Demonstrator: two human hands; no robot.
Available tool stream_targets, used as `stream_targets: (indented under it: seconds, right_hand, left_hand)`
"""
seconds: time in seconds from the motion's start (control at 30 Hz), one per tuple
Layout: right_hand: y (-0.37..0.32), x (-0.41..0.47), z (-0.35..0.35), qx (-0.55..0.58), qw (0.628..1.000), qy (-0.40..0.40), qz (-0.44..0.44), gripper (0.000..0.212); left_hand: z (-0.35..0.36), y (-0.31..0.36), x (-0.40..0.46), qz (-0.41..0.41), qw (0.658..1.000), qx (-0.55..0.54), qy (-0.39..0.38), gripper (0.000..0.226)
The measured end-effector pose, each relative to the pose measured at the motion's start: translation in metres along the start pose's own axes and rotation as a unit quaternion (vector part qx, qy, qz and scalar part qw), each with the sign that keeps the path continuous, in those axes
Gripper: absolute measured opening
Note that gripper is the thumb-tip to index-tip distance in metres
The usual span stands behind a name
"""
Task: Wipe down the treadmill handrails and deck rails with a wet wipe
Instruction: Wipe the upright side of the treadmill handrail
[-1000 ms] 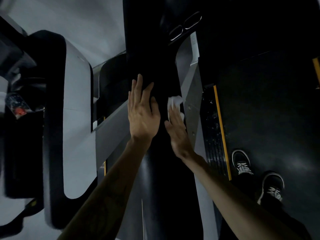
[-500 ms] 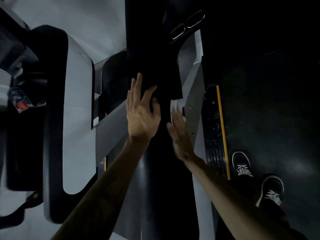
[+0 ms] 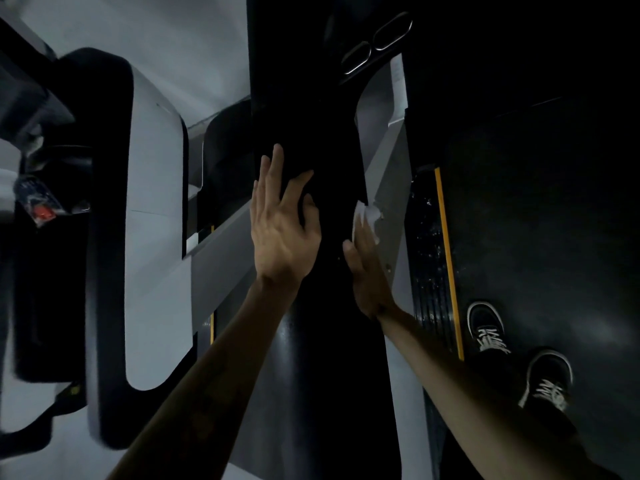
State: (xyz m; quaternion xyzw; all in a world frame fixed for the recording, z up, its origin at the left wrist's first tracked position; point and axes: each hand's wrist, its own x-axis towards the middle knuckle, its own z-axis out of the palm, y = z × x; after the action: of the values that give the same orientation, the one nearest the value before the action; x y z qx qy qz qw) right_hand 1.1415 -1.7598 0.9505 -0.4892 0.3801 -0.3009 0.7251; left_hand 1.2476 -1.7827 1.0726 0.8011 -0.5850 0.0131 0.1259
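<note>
A wide black handrail (image 3: pixel 332 341) of the treadmill runs up the middle of the view. My left hand (image 3: pixel 282 230) lies flat on its top with straight, spread fingers. My right hand (image 3: pixel 365 268) presses a crumpled white wet wipe (image 3: pixel 367 213) against the handrail's right side with straight fingers; only the wipe's far end shows past the fingertips. A grey upright (image 3: pixel 391 188) stands just right of the wipe. Below on the right lie the ribbed black deck rail (image 3: pixel 431 271) with its yellow stripe and the dark belt (image 3: pixel 540 220).
My two black sneakers (image 3: pixel 519 355) stand on the belt at lower right. A second treadmill's grey and black frame (image 3: pixel 152 237) fills the left side, with a small red-marked packet (image 3: pixel 38 206) at its far left. Two oval metal rings (image 3: pixel 377 41) sit on the console above.
My right hand has slid the wipe a little toward me along the handrail's right side. The left hand has stayed flat on the rail.
</note>
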Motion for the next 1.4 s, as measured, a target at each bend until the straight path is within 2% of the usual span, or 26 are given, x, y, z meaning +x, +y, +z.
stream_targets:
  seconds: [0.17, 0.2, 0.33, 0.4, 0.47, 0.53, 0.67, 0.8, 0.93, 1.0, 1.17, 1.27, 1.4]
  right_hand:
    - [-0.018, 0.030, -0.001, -0.036, 0.994, 0.005, -0.102, 0.057]
    - [-0.021, 0.043, -0.003, -0.038, 0.994, 0.008, -0.101, 0.056]
    - [-0.017, 0.057, -0.010, 0.046, 0.999, 0.018, 0.003, 0.055]
    - [-0.009, 0.036, -0.008, 0.028, 0.999, 0.019, 0.014, 0.061]
    - [-0.004, 0.012, -0.003, 0.006, 1.000, 0.016, 0.008, 0.067]
    - [-0.003, 0.000, 0.003, -0.002, 1.000, 0.011, -0.022, 0.065]
    - [-0.020, 0.031, 0.000, -0.015, 0.996, 0.018, -0.087, 0.057]
    - [-0.020, 0.054, -0.009, 0.023, 0.999, 0.030, -0.019, 0.053]
    - [-0.011, 0.028, -0.006, 0.042, 0.998, 0.022, 0.027, 0.062]
    - [-0.009, 0.016, -0.003, 0.023, 0.999, 0.015, 0.016, 0.069]
    - [-0.016, 0.055, -0.010, 0.006, 0.999, 0.009, -0.048, 0.060]
    - [-0.011, 0.083, -0.019, 0.014, 1.000, -0.008, -0.020, 0.057]
    - [0.002, 0.056, -0.012, 0.043, 0.999, 0.010, 0.010, 0.058]
  left_hand:
    - [0.000, 0.000, 0.001, -0.004, 1.000, 0.004, -0.001, 0.040]
    - [0.000, 0.000, 0.001, -0.003, 1.000, 0.003, 0.000, 0.040]
    - [0.001, 0.000, 0.001, -0.003, 1.000, -0.004, 0.000, 0.040]
    - [0.001, -0.001, 0.000, -0.003, 1.000, -0.007, -0.001, 0.040]
    - [0.001, -0.001, 0.001, -0.003, 1.000, -0.006, 0.001, 0.040]
    - [0.000, 0.001, 0.001, -0.007, 1.000, -0.001, 0.002, 0.040]
    - [0.000, 0.001, 0.001, -0.007, 1.000, 0.005, -0.002, 0.041]
    - [0.002, -0.001, 0.001, -0.007, 1.000, 0.003, -0.002, 0.046]
    - [0.001, -0.001, 0.002, -0.010, 1.000, 0.003, -0.005, 0.049]
    - [0.000, 0.000, 0.002, -0.007, 1.000, 0.006, -0.006, 0.047]
    - [-0.001, 0.002, 0.002, -0.013, 1.000, 0.006, -0.007, 0.044]
    - [-0.001, 0.002, 0.002, -0.014, 1.000, 0.002, -0.008, 0.044]
    - [-0.002, 0.004, 0.003, -0.017, 1.000, -0.002, -0.009, 0.044]
